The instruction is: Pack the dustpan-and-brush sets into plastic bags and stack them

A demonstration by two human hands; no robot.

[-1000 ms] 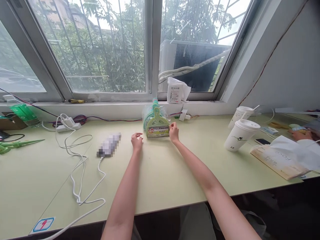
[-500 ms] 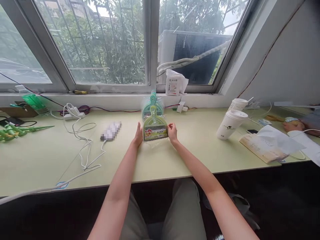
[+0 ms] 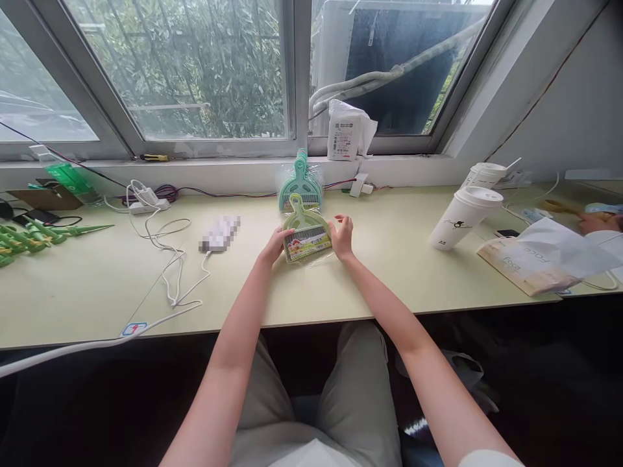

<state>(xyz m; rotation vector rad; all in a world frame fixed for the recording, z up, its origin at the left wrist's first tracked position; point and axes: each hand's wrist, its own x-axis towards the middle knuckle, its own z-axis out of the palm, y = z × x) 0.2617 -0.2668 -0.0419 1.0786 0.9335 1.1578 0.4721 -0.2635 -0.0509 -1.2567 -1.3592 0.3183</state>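
A small light-green dustpan and brush set in clear plastic wrap, with a colourful printed label, tilts above the desk in front of me. My left hand grips its left edge, thumb over the front. At its right edge is my right hand, thumb side against the wrap and the other fingers raised and apart. Just behind, a stack of similar turquoise dustpan sets, also wrapped in plastic, is against the wall below the window.
White cables and a blurred-out device lie left, near a power strip and green plastic parts. To the right are two white cups and a tissue pack. Another person's hand shows at far right.
The green set has turned slightly, its handle leaning left. My left hand has brought its thumb over the front; my right fingers have loosened and lifted. The view has tipped downward.
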